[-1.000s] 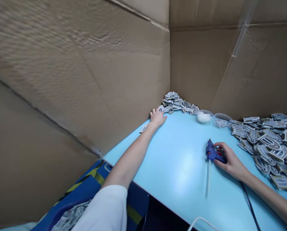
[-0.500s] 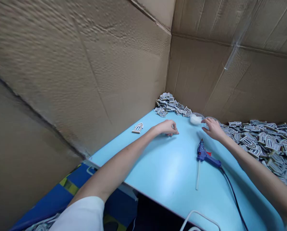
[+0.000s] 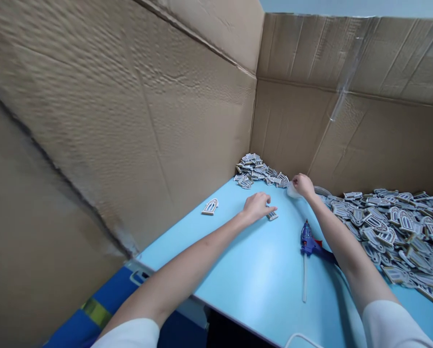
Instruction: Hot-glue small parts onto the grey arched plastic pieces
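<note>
Plaque (image 3: 272, 216) mid-frame, part-hidden, was pinched by your left hand (image 3: 257, 208). Your curled right hand (image 3: 303, 185), hold unclear, obscured a whitish tub (image 3: 292, 191).

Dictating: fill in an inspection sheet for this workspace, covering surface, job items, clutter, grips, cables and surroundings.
Surface: light-blue tabletop, glossy.
Job items: arched piece; blue glue gun lying down, glue stick protruding; clear tub.
Clutter: large heap of pieces right, smaller heap in far corner, loose piece left.
Grips: left grip holding the arched piece; right grip at the tub, fingertips hidden.
Cables: white cord-like loop at bottom edge; no other seen.
Surroundings: cardboard walls left and behind; blue item with yellowish band, lower left.
</note>
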`<state>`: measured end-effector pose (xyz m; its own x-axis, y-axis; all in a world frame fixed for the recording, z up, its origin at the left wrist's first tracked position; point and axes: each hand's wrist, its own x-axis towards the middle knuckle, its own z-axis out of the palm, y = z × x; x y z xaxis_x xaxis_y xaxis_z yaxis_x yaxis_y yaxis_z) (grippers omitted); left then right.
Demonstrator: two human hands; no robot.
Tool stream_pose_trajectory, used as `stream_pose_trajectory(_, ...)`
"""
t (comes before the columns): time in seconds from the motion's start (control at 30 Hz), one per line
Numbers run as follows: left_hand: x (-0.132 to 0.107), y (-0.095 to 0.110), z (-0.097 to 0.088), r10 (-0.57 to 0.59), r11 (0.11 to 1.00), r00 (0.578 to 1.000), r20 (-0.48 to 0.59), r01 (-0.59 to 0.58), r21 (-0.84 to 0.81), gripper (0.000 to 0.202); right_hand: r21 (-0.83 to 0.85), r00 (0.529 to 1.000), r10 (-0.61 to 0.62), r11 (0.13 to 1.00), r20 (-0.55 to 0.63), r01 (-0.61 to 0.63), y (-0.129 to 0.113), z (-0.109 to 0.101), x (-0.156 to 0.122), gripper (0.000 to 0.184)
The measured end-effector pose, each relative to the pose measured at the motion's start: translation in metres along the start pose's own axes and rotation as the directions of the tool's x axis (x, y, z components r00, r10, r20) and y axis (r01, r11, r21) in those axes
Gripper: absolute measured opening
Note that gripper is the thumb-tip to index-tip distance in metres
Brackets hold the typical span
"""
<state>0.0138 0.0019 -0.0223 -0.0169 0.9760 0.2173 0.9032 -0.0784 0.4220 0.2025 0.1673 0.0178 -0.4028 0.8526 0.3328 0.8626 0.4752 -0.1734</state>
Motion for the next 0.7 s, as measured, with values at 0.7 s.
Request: stream_pose_trajectory(0.7, -0.009, 0.024, 0.026, 0.357, 0.864, 0.932, 0.064, -0.304, -0.402, 0.029, 0.755, 0.972, -0.135, 0.653, 0.192, -0.058, 0.010, -0.020, -0.130, 0.027)
